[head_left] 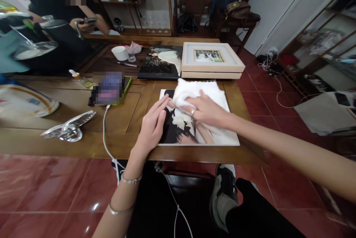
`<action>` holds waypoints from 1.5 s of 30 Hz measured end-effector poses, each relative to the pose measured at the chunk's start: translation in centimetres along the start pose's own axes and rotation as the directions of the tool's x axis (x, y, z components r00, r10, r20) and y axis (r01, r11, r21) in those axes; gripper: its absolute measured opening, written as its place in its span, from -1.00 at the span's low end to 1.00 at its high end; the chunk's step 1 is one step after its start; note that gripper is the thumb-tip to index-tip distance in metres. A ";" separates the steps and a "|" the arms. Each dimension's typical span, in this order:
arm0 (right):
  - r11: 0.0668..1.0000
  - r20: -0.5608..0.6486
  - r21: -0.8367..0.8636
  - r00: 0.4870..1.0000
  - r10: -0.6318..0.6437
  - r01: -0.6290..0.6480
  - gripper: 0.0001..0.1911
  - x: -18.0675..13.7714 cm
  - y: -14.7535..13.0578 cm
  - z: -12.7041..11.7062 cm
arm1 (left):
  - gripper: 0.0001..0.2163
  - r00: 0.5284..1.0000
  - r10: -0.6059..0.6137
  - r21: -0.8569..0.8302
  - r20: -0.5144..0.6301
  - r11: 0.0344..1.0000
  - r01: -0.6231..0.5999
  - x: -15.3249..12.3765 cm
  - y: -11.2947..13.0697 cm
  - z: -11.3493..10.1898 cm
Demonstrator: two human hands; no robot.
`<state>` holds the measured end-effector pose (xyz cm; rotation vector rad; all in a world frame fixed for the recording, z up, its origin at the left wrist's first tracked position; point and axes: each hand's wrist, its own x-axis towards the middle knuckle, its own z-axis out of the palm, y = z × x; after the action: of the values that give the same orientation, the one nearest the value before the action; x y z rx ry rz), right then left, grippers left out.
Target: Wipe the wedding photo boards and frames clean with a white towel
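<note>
A photo panel [178, 134] lies flat near the front edge of the wooden table [133, 145]. On its upper part rests a bunched white cloth [186, 89], pressed down by my right hand [204, 110], whose fingers curl into the fabric. My left hand [152, 123] lies along the panel's left side, its fingers stretched out flat and the tips close to the cloth. The cloth and both hands cover parts of the picture.
Behind the panel sit a dark photo panel [161, 61] and a light wooden picture frame [213, 59]. To the left are a charging phone [111, 88], a silver metal object [68, 126], a dropper bottle [82, 79] and a white cup [120, 53]. Across the table sits a person [63, 4].
</note>
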<state>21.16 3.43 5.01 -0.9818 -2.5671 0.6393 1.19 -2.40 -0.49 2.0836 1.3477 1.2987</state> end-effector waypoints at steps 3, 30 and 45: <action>0.987 0.093 0.026 0.983 -0.160 0.158 -0.80 -1.5 -3.1 1.9 | -0.60 1.000 -0.012 -0.034 -0.018 0.999 0.011 -0.2 -0.1 -0.2; 0.988 0.047 0.137 0.997 0.063 -0.069 -0.64 6.6 -0.8 -0.7 | -0.73 0.990 0.014 0.066 0.139 0.998 -0.023 0.0 -0.5 0.3; 0.912 -0.007 0.011 0.912 0.411 -0.411 -0.56 -4.7 6.2 -7.6 | -0.72 0.990 0.000 0.063 0.142 0.998 -0.009 0.0 -0.4 0.2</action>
<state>31.23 6.48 7.67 -1.5390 -2.3571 0.7468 1.15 -2.17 -0.82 2.1778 1.3387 1.0990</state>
